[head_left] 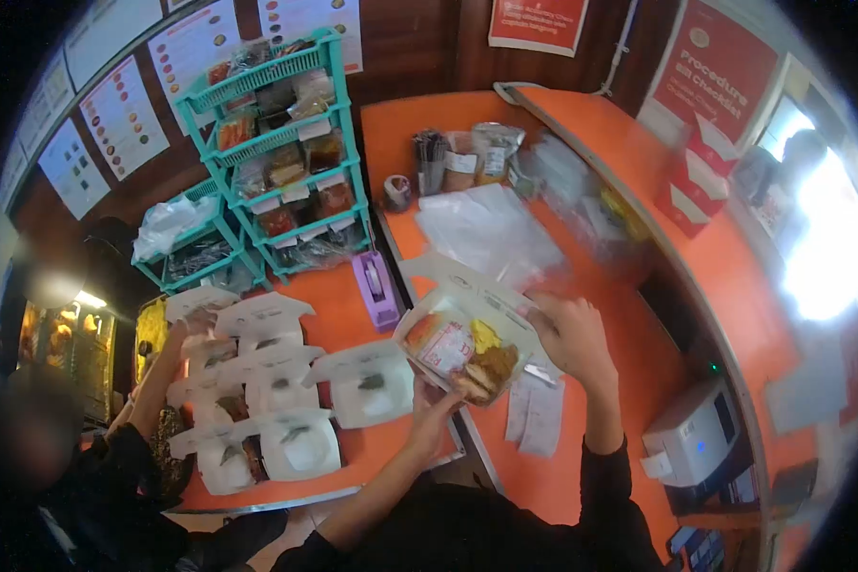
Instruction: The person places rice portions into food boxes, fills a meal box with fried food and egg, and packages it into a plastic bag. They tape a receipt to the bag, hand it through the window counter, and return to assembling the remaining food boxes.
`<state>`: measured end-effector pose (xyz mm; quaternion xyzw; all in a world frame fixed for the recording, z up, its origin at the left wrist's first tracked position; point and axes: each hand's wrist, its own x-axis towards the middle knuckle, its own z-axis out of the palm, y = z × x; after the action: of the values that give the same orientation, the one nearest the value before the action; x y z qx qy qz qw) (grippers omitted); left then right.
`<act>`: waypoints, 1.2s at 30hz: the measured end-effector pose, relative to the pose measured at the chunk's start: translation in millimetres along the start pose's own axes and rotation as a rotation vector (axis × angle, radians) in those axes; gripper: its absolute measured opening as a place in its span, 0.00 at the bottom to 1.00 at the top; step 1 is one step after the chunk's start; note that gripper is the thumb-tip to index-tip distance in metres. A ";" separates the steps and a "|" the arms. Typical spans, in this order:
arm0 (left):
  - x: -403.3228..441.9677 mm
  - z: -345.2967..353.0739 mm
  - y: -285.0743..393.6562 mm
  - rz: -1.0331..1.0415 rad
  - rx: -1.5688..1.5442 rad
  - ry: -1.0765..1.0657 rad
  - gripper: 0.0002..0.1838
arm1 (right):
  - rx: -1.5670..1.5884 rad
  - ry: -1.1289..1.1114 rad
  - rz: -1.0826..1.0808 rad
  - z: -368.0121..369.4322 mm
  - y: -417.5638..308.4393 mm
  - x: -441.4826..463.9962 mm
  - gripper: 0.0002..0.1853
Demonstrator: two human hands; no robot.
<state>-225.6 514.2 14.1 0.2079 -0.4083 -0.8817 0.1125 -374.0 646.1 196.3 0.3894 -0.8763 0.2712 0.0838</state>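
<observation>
My left hand (434, 419) supports an open white cardboard food box (459, 278) from below at its near left corner. Inside lie a wrapped packet with red print (445, 349), yellow scrambled-looking food (485, 336) and browned sliced meat (491, 370). With its fingers curled at the right edge of the raised lid, my right hand (577, 338) grips the box; some fingertips are hidden. Paper receipts (536, 412) lie on the orange counter below the box. Left of it stands another open box (367, 386) with white contents and a dark topping.
Several open boxes (298, 446) fill the left table, where a co-worker's hand (195, 322) reaches in. Behind are teal stacked baskets (286, 143) of packets and a purple tape dispenser (376, 291). Plastic bags (491, 229), a receipt printer (691, 434) and red boxes (696, 181) are to the right.
</observation>
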 end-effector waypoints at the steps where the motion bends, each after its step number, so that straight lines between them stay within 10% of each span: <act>1: -10.3 -0.4 -9.3 -0.028 -0.090 0.016 0.39 | -0.002 -0.003 0.038 -3.7 -0.8 -15.5 0.10; 10: -103.6 -39.2 -15.3 -0.072 -0.603 -0.330 0.47 | 0.075 -0.159 -0.020 -19.0 -64.9 -101.0 0.09; 25: -283.0 -229.5 -21.0 0.373 -0.662 0.254 0.38 | 0.372 -0.986 -0.620 103.5 -270.8 -113.5 0.20; 30: -328.1 -346.8 16.6 0.452 -0.703 0.510 0.37 | 0.621 -1.000 -0.674 260.7 -409.7 -45.6 0.19; 36: -383.2 -481.0 97.3 0.531 -0.661 0.499 0.38 | 0.167 -0.605 -0.600 581.1 -627.3 68.3 0.32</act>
<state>338.1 269.1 -85.0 0.2549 -0.1062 -0.8281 0.4878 73.3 -56.3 -9.5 0.6943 -0.6844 0.1783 -0.1334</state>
